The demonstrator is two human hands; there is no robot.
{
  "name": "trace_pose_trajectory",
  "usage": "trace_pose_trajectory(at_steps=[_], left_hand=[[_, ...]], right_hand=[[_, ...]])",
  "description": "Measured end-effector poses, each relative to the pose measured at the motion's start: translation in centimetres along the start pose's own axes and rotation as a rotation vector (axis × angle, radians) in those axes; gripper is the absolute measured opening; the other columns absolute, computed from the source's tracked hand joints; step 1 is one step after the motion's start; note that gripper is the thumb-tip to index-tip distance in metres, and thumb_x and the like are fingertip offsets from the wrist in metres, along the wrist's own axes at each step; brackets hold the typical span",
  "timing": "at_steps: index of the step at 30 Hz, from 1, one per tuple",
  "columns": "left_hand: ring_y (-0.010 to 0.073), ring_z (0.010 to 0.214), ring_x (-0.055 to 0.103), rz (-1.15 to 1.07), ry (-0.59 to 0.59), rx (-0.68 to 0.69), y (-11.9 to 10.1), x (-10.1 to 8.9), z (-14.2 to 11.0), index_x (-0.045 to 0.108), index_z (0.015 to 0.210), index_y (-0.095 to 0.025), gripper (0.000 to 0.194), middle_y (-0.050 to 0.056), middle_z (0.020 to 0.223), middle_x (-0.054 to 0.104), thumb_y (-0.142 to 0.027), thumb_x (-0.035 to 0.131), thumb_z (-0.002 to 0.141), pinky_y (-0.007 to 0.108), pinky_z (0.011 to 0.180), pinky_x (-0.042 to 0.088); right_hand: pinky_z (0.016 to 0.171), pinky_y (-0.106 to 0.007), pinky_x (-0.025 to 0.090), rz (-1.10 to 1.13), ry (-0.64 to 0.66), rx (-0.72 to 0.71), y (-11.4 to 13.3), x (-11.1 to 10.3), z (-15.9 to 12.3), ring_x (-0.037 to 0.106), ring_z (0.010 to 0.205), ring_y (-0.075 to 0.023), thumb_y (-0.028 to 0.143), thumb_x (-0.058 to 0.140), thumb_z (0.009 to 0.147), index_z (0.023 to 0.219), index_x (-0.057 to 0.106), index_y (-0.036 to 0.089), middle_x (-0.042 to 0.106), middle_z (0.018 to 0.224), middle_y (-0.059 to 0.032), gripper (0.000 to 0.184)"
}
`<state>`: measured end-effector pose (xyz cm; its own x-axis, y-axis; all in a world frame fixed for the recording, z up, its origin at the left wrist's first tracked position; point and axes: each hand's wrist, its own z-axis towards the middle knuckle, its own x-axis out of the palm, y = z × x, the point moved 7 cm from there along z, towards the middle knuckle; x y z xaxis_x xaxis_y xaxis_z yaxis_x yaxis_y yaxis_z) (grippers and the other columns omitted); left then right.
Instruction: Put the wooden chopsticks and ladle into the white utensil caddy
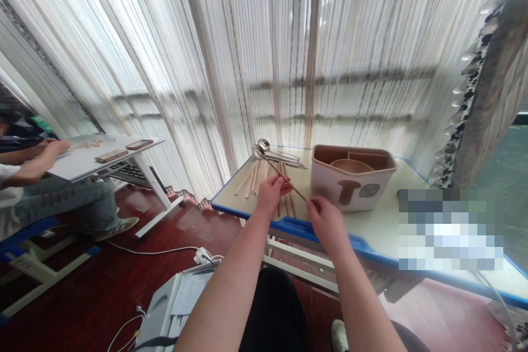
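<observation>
A thin brown wooden chopstick (pixel 297 194) is stretched between my two hands, above the table's front edge. My left hand (pixel 273 193) is closed around its middle. My right hand (pixel 325 219) pinches the near end between thumb and fingertips. In view, the far end meets a metal ladle (pixel 258 152), and I cannot tell whether they touch. Behind it lies a slotted metal spoon (pixel 264 144). Pale chopsticks (pixel 252 180) are fanned out left of my left hand, and several brown chopsticks (pixel 292 206) lie beneath the hands. A white and brown divided utensil holder (pixel 350 187) stands beyond my right hand.
The pale table (pixel 231 190) has a blue rim. A blurred patch covers its right side. At left, another person's hands (pixel 55 147) rest at a white table (pixel 76 168) with two phones. A grey cabinet (pixel 165 302) and cables are on the floor; curtains hang behind.
</observation>
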<state>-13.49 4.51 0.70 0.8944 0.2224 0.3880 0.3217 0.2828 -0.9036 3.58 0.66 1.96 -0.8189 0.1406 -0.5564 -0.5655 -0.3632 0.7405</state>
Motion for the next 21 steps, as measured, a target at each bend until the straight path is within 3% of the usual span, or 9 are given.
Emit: trace_pose_trajectory(at_steps=[5, 16, 21], left_hand=[[0.0141, 0.066, 0.065, -0.057, -0.055, 0.006, -0.4, -0.6, -0.1, 0.061, 0.087, -0.011, 0.028, 0.007, 0.076, 0.067, -0.029, 0.07, 0.068, 0.03, 0.065, 0.054], [0.013, 0.067, 0.063, -0.044, -0.08, 0.037, -1.0, -0.5, -0.5, 0.063, 0.084, -0.01, 0.035, 0.005, 0.075, 0.066, -0.035, 0.074, 0.062, 0.032, 0.067, 0.055], [0.0133, 0.069, 0.063, -0.093, -0.047, 0.054, -1.7, 0.1, -0.9, 0.065, 0.086, -0.011, 0.035, 0.006, 0.078, 0.067, -0.036, 0.074, 0.063, 0.031, 0.067, 0.054]], right_hand=[[0.061, -0.027, 0.038, 0.014, 0.095, -0.027, 0.7, 0.3, -0.2, 0.056, 0.067, -0.0168, 0.039, 0.043, 0.083, 0.077, 0.061, 0.02, 0.065, 0.074, -0.0031, 0.027], [0.064, -0.027, 0.04, -0.046, 0.1, -0.018, 1.0, 0.1, -0.3, 0.059, 0.072, -0.0178, 0.036, 0.043, 0.081, 0.084, 0.066, 0.02, 0.068, 0.08, -0.0035, 0.028], [0.068, -0.029, 0.043, 0.032, 0.077, -0.041, 1.1, 0.2, -0.5, 0.06, 0.072, -0.0193, 0.037, 0.042, 0.082, 0.089, 0.066, 0.019, 0.068, 0.08, -0.0054, 0.031]])
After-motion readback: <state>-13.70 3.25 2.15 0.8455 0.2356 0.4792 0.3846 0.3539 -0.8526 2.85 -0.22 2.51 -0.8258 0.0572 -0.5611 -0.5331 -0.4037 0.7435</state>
